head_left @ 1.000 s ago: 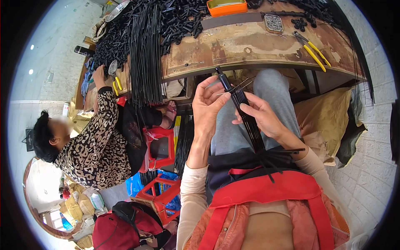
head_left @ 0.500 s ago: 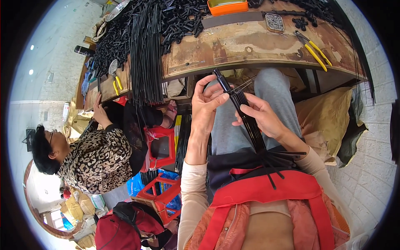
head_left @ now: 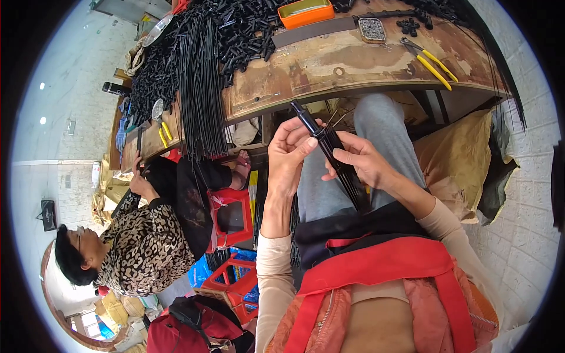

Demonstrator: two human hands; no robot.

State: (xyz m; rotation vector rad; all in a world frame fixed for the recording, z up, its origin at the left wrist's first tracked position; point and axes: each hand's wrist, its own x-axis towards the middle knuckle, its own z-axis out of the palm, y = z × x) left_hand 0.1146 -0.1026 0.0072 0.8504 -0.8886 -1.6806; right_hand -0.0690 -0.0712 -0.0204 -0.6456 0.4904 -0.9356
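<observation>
Over my lap, I hold what looks like a black folding umbrella frame [head_left: 345,176], a shiny tube with a bundle of slim ribs running back toward me. My left hand [head_left: 286,154] is closed on its black tube end [head_left: 305,119], thumb pressed near the collar. The fingers of my right hand [head_left: 366,162] are closed around the ribs just below the collar. A few thin metal wires stick out between my hands near the collar. The lower end of the bundle fades against my dark apron.
On the wooden bench [head_left: 329,67] lie yellow-handled pliers [head_left: 434,67], a small box of metal bits [head_left: 372,30], an orange tin [head_left: 306,13] and a heap of black tubes [head_left: 247,44]. Long black rods [head_left: 200,94] hang over its edge. A co-worker [head_left: 147,247] sits left, near red stools [head_left: 231,217].
The tube end has shifted slightly left in the view. The ribs' splayed lower ends no longer show against my apron. Both my hands keep their hold. The co-worker's hands have come together.
</observation>
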